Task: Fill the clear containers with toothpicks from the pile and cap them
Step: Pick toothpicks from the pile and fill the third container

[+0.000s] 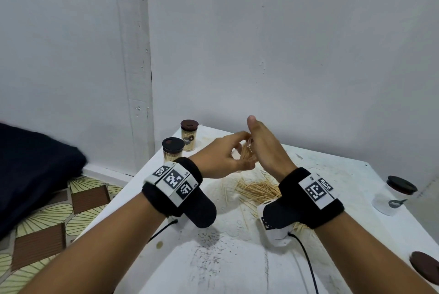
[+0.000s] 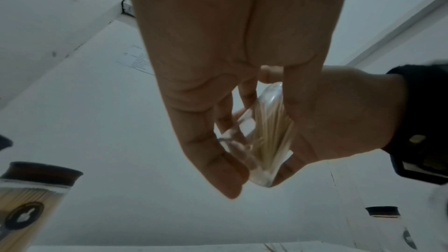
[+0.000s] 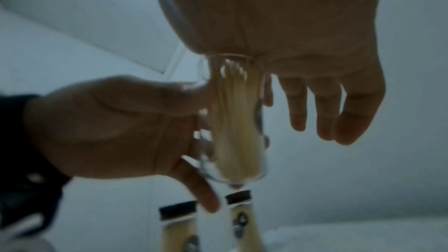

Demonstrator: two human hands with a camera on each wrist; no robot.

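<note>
Nearest, below the right hand's wrist, loose pale wooden toothpicks (image 1: pixel 257 189) lie in a scattered pile on the scuffed white table (image 1: pixel 237 260). Above the pile, the left hand (image 1: pixel 219 158) curls its fingers and thumb round a clear cylindrical plastic container (image 3: pixel 232 122) partly filled with toothpicks, held off the table. The right hand (image 1: pixel 267 149), fingers straight, lays its palm flat over the container's open mouth. Beyond the left hand, two full toothpick jars with dark brown lids (image 1: pixel 188 138) stand capped near the wall.
</note>
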